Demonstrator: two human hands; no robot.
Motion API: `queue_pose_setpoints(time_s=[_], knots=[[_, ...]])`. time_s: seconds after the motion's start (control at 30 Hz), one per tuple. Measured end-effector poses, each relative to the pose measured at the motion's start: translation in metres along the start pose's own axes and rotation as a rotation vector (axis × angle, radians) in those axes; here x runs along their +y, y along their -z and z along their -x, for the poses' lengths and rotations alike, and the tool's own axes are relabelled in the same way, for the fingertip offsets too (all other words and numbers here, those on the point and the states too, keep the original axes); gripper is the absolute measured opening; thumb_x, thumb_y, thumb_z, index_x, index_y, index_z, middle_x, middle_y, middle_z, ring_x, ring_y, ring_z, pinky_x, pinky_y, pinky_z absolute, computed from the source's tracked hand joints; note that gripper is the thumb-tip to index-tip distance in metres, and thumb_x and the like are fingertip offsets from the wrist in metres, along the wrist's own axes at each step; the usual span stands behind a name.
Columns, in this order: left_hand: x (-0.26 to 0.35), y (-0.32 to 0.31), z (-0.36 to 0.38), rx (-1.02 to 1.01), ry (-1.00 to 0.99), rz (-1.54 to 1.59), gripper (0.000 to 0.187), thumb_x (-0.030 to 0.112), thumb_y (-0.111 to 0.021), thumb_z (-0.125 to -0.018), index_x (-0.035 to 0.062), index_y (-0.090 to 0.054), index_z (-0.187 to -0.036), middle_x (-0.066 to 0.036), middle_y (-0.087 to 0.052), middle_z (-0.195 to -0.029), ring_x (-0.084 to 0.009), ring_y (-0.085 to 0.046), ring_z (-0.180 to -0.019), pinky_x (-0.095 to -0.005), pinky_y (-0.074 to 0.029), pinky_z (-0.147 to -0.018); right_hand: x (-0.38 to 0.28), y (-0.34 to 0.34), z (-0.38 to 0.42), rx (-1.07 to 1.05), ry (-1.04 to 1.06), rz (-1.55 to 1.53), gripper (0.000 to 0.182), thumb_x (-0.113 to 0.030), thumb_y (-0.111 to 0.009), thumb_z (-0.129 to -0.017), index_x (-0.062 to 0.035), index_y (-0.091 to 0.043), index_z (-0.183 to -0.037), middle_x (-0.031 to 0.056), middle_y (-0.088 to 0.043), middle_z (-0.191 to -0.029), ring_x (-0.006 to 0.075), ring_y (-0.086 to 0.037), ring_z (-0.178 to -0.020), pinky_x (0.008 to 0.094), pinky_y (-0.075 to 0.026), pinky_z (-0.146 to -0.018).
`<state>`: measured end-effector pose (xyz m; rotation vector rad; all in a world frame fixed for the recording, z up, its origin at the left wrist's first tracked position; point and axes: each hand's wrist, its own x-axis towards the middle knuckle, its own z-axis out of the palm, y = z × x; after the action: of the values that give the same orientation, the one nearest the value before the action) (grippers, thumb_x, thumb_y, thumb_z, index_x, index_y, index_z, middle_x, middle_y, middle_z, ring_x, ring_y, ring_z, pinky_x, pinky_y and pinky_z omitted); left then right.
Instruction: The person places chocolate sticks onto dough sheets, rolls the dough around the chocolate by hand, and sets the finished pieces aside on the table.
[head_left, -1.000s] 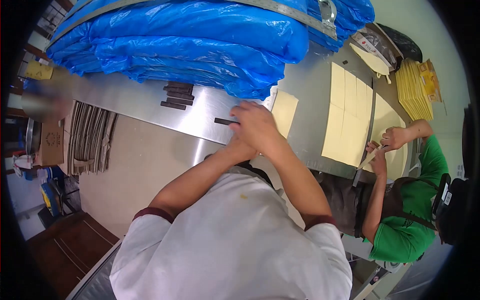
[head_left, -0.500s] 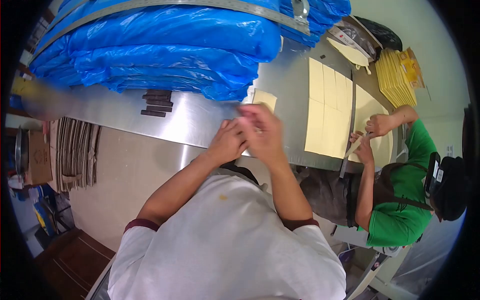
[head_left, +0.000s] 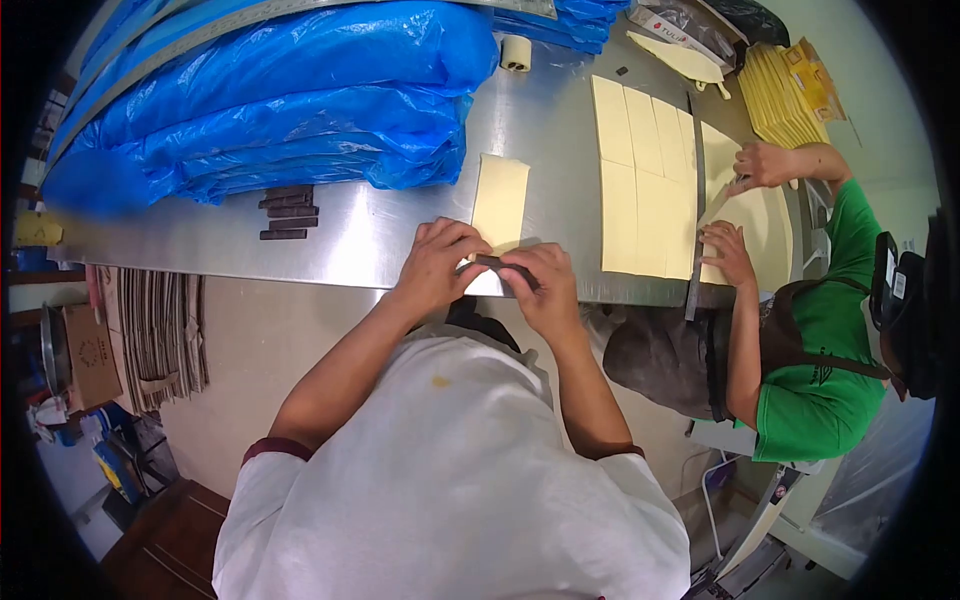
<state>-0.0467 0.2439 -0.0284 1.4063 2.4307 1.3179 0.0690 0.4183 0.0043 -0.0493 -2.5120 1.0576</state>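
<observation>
A dark brown chocolate stick [head_left: 492, 261] spans the gap between my hands, at the near end of a pale yellow dough strip [head_left: 502, 195] on the metal table. My left hand [head_left: 437, 262] pinches its left end. Closed on the other end are the thumb and fingers of my right hand [head_left: 545, 285]. Several more chocolate sticks [head_left: 289, 212] lie in a small pile to the left. Farther back, a rolled dough piece [head_left: 516, 53] shows two dark spots in its end.
Blue plastic-covered stacks [head_left: 300, 100] fill the table's back left. On the right, a co-worker in a green shirt [head_left: 825, 400] has both hands over a dough sheet [head_left: 770, 235], beside a metal ruler [head_left: 698, 180] and cut dough rectangles [head_left: 648, 190]. Folded cardboard [head_left: 160, 340] stands below left.
My right hand, blurred before, has come down beside my left, and the chocolate stick now shows between them. More of the dough strip is visible. The co-worker's hands have moved apart.
</observation>
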Motion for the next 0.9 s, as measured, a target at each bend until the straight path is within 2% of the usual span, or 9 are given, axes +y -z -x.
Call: queue_pose_setpoints(time_s=[0.03, 0.33, 0.53, 0.63, 0.73, 0.9], knots=[[0.0, 0.0, 0.0, 0.002, -0.002, 0.003, 0.026, 0.019, -0.08, -0.078, 0.0152, -0.071, -0.102, -0.001, -0.063, -0.106, -0.0244, -0.056, -0.107, -0.0405, -0.039, -0.091, -0.003, -0.004, -0.002, 0.008, -0.003, 0.017, 0.017, -0.012, -0.078, -0.082, -0.0098, -0.074, -0.098, 0.0041, -0.075, -0.099, 0.0284, -0.062, -0.096, 0.0396, -0.043, -0.091], [0.002, 0.001, 0.0, 0.024, 0.004, -0.006, 0.028, 0.024, -0.078, -0.082, 0.0142, -0.069, -0.107, -0.001, -0.064, -0.106, -0.0247, -0.056, -0.107, -0.0412, -0.039, -0.092, 0.008, -0.028, -0.001, 0.067, -0.007, 0.039, 0.018, -0.014, -0.077, -0.082, -0.0115, -0.074, -0.1, 0.0028, -0.075, -0.103, 0.0264, -0.062, -0.098, 0.0375, -0.042, -0.088], [0.003, 0.003, 0.0, 0.006, 0.005, 0.014, 0.025, 0.023, -0.078, -0.082, 0.0145, -0.07, -0.104, -0.001, -0.064, -0.104, -0.0246, -0.056, -0.106, -0.0406, -0.039, -0.091, 0.01, -0.019, 0.003, 0.107, -0.028, 0.011, 0.029, -0.013, -0.082, -0.077, -0.008, -0.07, -0.104, 0.009, -0.072, -0.106, 0.0293, -0.062, -0.1, 0.0398, -0.046, -0.091], [0.003, 0.002, 0.0, 0.009, 0.017, -0.002, 0.025, 0.022, -0.079, -0.081, 0.0147, -0.071, -0.104, -0.001, -0.064, -0.103, -0.0248, -0.056, -0.105, -0.0404, -0.039, -0.09, 0.015, -0.013, 0.012, 0.117, -0.104, -0.029, 0.035, -0.011, -0.084, -0.074, -0.0061, -0.068, -0.105, 0.0114, -0.07, -0.106, 0.031, -0.063, -0.1, 0.0408, -0.048, -0.091], [0.002, 0.001, 0.0, 0.013, 0.02, 0.002, 0.026, 0.021, -0.079, -0.081, 0.015, -0.071, -0.104, -0.001, -0.064, -0.103, -0.0247, -0.057, -0.105, -0.0401, -0.038, -0.09, 0.018, -0.013, 0.014, 0.116, -0.006, 0.026, 0.034, -0.01, -0.084, -0.074, -0.0064, -0.069, -0.104, 0.0105, -0.07, -0.107, 0.031, -0.063, -0.1, 0.04, -0.048, -0.09], [0.004, 0.001, 0.0, 0.015, 0.026, -0.009, 0.027, 0.022, -0.08, -0.08, 0.0154, -0.071, -0.105, -0.001, -0.064, -0.104, -0.0245, -0.057, -0.104, -0.04, -0.038, -0.091, 0.014, -0.014, 0.013, 0.132, 0.017, 0.061, 0.028, -0.009, -0.082, -0.077, -0.0081, -0.073, -0.104, 0.0103, -0.07, -0.104, 0.0302, -0.064, -0.098, 0.0394, -0.049, -0.089]])
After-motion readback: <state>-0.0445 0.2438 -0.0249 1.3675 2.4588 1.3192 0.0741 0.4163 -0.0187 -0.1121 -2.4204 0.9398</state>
